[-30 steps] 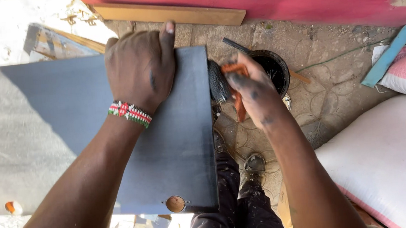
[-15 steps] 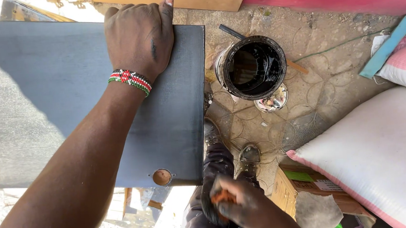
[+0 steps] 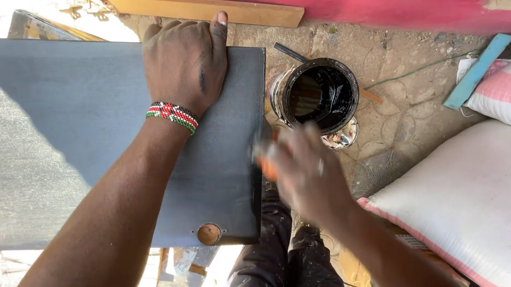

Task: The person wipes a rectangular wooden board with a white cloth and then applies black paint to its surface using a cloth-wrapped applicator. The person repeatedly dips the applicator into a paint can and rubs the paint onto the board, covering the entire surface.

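The left hand [image 3: 185,64] presses flat on the dark board [image 3: 117,135] while the right hand [image 3: 306,176] (blurred) grips an orange-handled brush [image 3: 266,161] at the board's right edge, near the paint can [image 3: 318,94].

A flat dark grey board [image 3: 87,131] filled the left half of the frame, lying level with its long side running left to right. Its face was matt and evenly coated, part in shadow and part in sun. A round hole showing bare wood sat near its lower right corner. Along the board's right edge, at the centre of the frame, a brush with an orange handle [image 3: 266,164] appeared only as a motion blur, its bristles against that edge. Just right of the board's upper corner stood an open round paint can [image 3: 318,94], upright on the ground, its inside coated glossy black.
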